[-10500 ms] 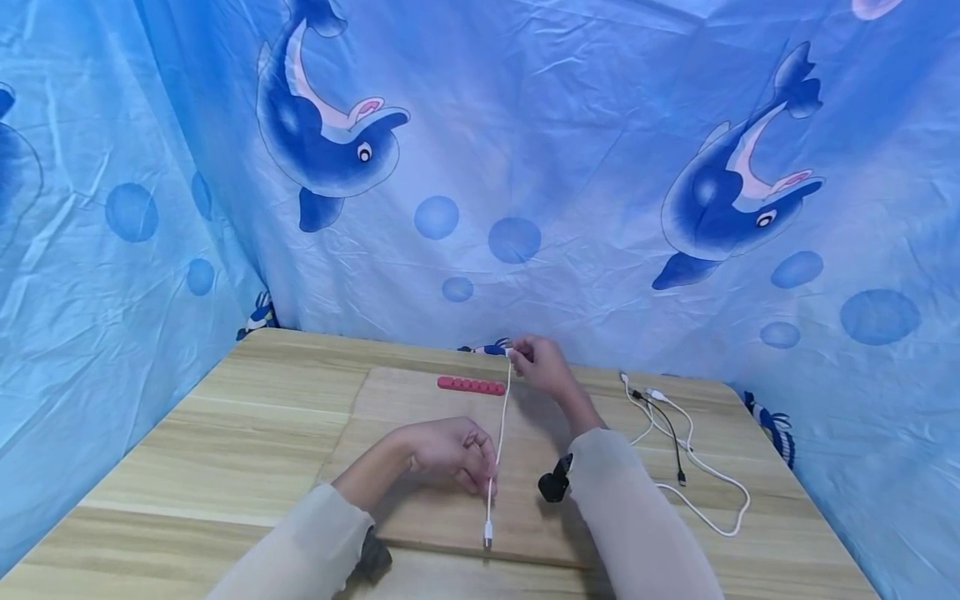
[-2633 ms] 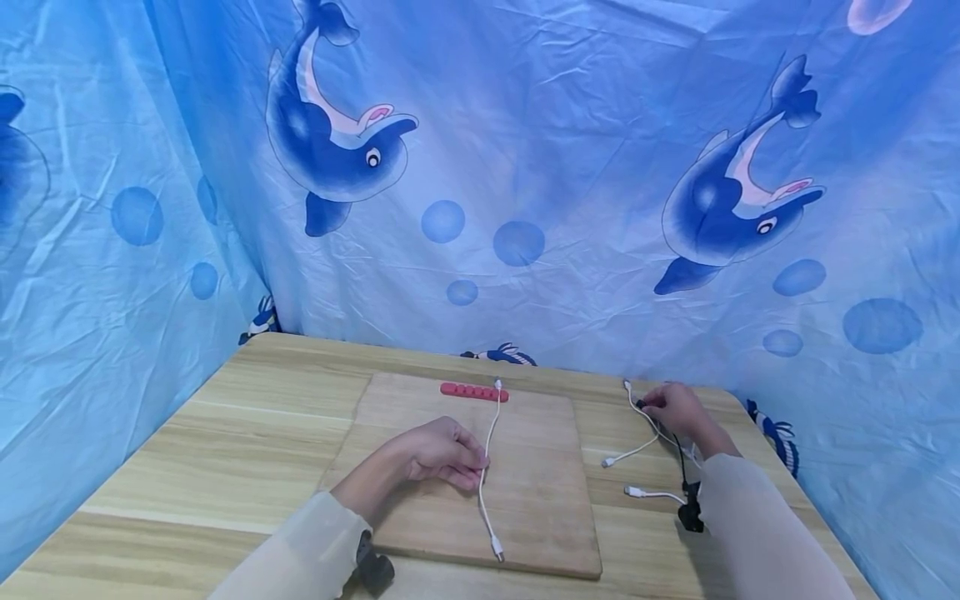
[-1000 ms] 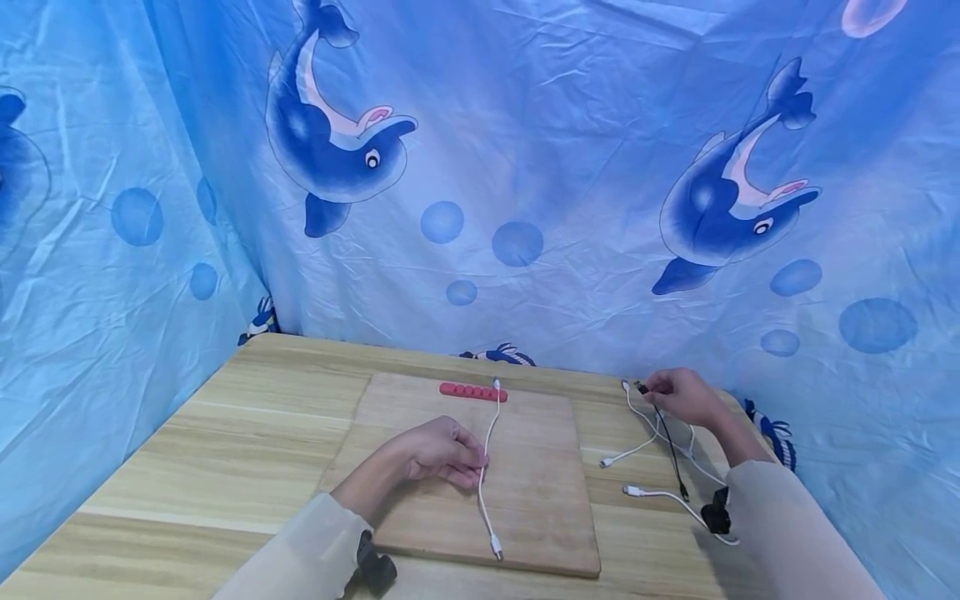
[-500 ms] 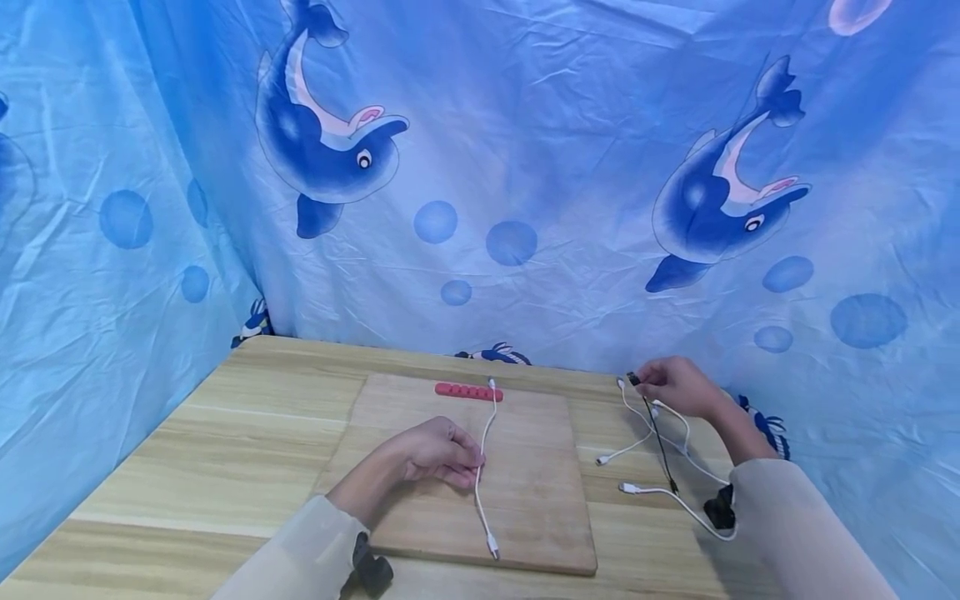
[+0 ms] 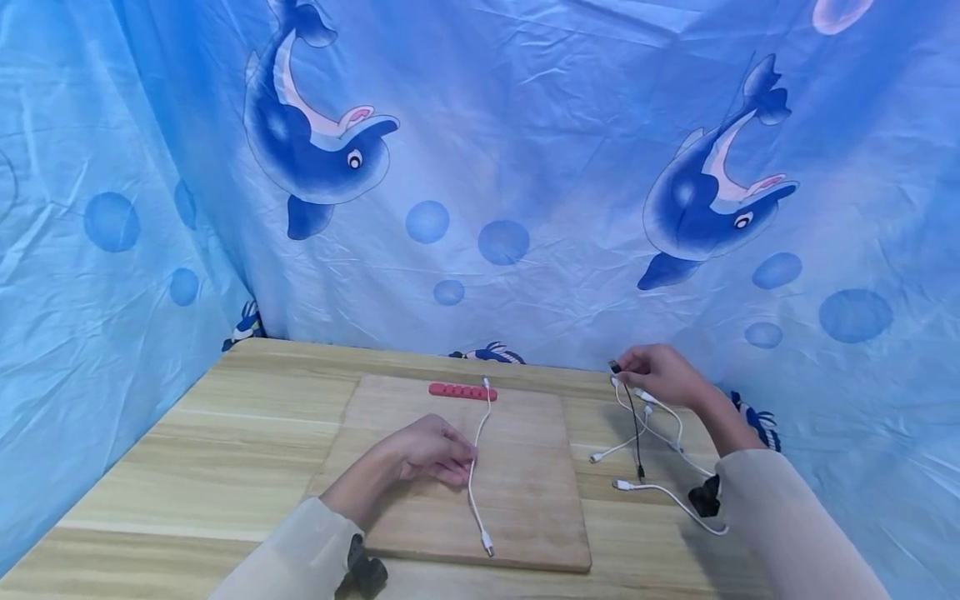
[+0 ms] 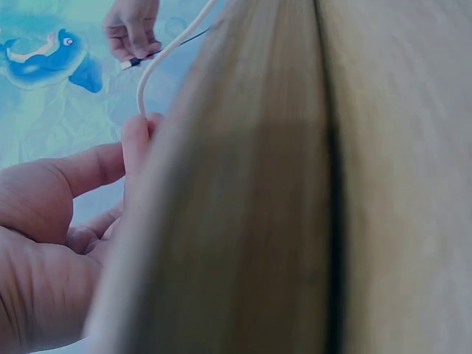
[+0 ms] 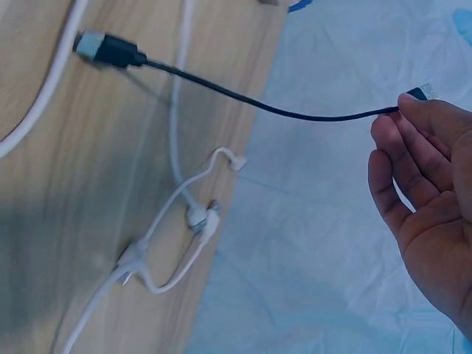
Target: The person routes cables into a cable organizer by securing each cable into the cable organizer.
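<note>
My left hand (image 5: 431, 450) pinches the middle of a short white USB cable (image 5: 472, 496) above the wooden board (image 5: 532, 475). The cable's upper end lies across the right end of a red cable clip strip (image 5: 459, 391); whether it sits in a slot is too small to tell. Its lower plug rests near the board's front edge. At the right, my right hand (image 5: 660, 373) holds a short black USB cable (image 7: 295, 114) by one plug between thumb and fingertips. The other black plug (image 7: 110, 50) hangs low over the table in the right wrist view.
Several white cable ends, some joined in a branching cable (image 7: 133, 254), lie on the table's right side beneath my right hand. A white plug (image 5: 622, 484) points toward the board. Behind the table (image 5: 187, 450) hangs a blue dolphin-print cloth (image 5: 570, 167).
My right hand picked up the black cable from among the white ones, raised it and carried it slightly left. My left hand keeps its pinch on the white cable. The head view turned slightly right.
</note>
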`<state>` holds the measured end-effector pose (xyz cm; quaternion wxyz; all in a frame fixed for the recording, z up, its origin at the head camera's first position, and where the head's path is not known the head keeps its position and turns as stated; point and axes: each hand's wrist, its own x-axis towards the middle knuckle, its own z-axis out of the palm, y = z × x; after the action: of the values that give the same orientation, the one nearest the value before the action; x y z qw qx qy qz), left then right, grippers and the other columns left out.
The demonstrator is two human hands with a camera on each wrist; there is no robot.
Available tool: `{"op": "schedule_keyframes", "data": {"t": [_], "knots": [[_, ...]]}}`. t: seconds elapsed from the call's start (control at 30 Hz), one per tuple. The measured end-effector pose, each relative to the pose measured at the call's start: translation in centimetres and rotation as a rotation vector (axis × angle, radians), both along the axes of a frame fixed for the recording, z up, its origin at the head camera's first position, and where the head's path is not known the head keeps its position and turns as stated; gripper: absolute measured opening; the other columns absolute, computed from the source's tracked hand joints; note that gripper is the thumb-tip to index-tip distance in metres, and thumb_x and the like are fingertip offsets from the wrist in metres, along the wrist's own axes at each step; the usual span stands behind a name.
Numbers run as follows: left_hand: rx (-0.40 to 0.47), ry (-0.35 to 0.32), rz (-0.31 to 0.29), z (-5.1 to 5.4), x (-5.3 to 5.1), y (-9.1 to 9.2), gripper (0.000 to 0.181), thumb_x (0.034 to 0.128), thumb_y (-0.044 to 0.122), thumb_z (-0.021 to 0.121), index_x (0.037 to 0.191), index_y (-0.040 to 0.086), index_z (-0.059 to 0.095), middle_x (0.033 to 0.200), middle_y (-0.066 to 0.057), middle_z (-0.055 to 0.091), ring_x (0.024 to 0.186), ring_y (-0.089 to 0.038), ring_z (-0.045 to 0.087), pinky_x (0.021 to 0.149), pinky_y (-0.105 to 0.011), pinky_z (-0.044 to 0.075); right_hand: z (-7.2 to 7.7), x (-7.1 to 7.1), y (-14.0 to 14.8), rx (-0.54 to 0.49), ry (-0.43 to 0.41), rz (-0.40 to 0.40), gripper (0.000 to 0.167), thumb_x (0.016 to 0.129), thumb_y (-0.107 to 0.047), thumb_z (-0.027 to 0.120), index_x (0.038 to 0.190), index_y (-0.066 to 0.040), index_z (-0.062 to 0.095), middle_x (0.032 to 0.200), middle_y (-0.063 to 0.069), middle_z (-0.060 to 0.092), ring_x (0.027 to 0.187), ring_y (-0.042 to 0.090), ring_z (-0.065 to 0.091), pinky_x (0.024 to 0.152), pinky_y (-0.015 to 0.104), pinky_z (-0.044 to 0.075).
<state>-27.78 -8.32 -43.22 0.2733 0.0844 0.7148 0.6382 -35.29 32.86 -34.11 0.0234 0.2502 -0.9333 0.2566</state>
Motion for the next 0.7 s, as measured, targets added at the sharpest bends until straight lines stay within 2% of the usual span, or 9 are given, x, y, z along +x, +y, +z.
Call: {"op": "schedule_keyframes", "data": {"t": [0.17, 0.43, 0.7], "knots": [[-0.041, 0.046, 0.041, 0.5, -0.1, 0.0, 0.017, 0.0956, -0.002, 0.066, 0.107, -0.013, 0.07, 0.086, -0.019, 0.072, 0.067, -0.018, 0.072, 0.07, -0.034, 0.063, 0.5, -0.3, -0.9, -0.036, -0.006, -0.002, 0.011, 0.098, -0.01, 0.069, 0.106, -0.002, 0.07, 0.095, 0.008, 0.074, 0.08, 0.015, 0.069, 0.07, 0.031, 0.058], [-0.123, 0.077, 0.029, 1.6, -0.3, 0.2, 0.012, 0.0966, -0.003, 0.064, 0.104, -0.01, 0.07, 0.088, -0.019, 0.071, 0.07, -0.021, 0.073, 0.07, -0.034, 0.063, 2.0, -0.3, -2.9, -0.075, 0.005, 0.004, 0.014, 0.098, -0.011, 0.07, 0.107, 0.0, 0.07, 0.095, 0.01, 0.074, 0.083, 0.02, 0.07, 0.071, 0.032, 0.057], [-0.2, 0.1, 0.014, 3.0, -0.6, 0.7, 0.014, 0.0964, 0.0, 0.066, 0.107, -0.007, 0.071, 0.089, -0.017, 0.072, 0.074, -0.022, 0.073, 0.071, -0.033, 0.063, 3.5, -0.2, -5.1, -0.119, 0.003, 0.013, 0.018, 0.1, -0.015, 0.069, 0.112, -0.001, 0.069, 0.098, 0.012, 0.074, 0.084, 0.017, 0.069, 0.073, 0.035, 0.056]]}}
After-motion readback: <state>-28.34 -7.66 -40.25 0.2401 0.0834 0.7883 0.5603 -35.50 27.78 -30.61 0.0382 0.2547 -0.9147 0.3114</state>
